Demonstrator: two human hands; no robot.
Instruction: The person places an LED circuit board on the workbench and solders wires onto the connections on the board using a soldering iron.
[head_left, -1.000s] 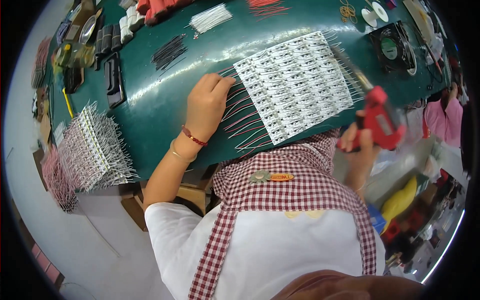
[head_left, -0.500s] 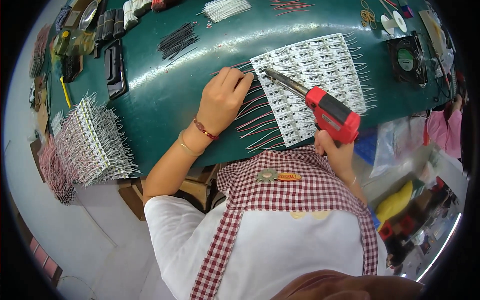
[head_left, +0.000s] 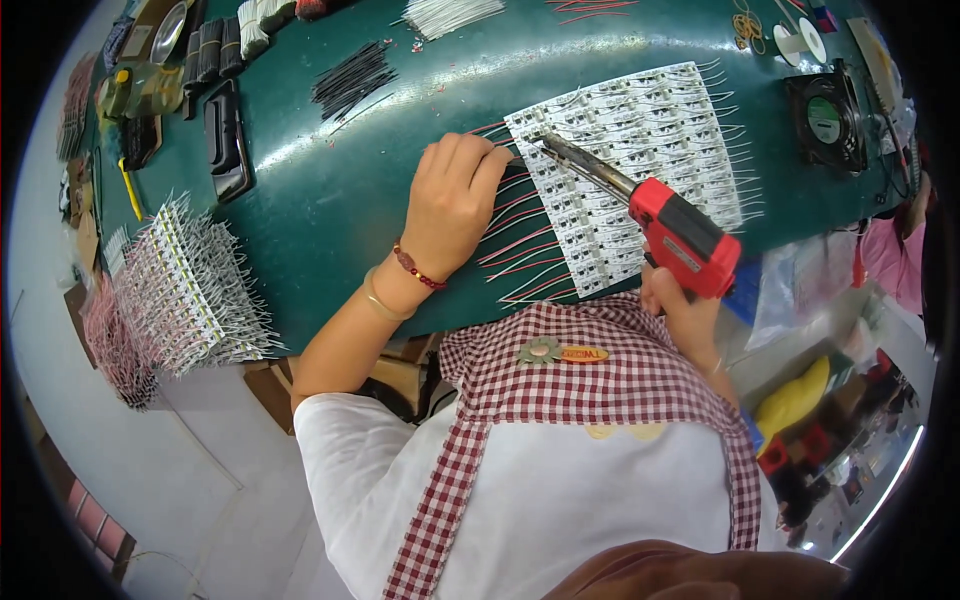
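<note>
A white sheet of joined circuit boards (head_left: 640,130) lies on the green table, with thin red, white and black wires (head_left: 520,232) sticking out along its left edge. My left hand (head_left: 455,195) is at the sheet's upper left corner, thumb and fingers pinched on a thin dark wire (head_left: 516,161) whose far end meets the board edge. In my right hand (head_left: 685,310) is a red and black soldering gun (head_left: 690,240), gripped by its handle below the sheet's right part. Its metal tip points up and left, over the boards just right of my left fingertips.
Loose black wires (head_left: 352,80) and white wires (head_left: 450,14) lie farther back. A black fan (head_left: 825,120) and a white spool (head_left: 800,42) are at the right. At the left are a black tray-like case (head_left: 228,140) and a stack of wired boards (head_left: 195,285).
The soldering gun has shifted slightly right, its tip a little farther in from the board's corner. My left hand stays pinched at the left edge. The whole view has shifted slightly.
</note>
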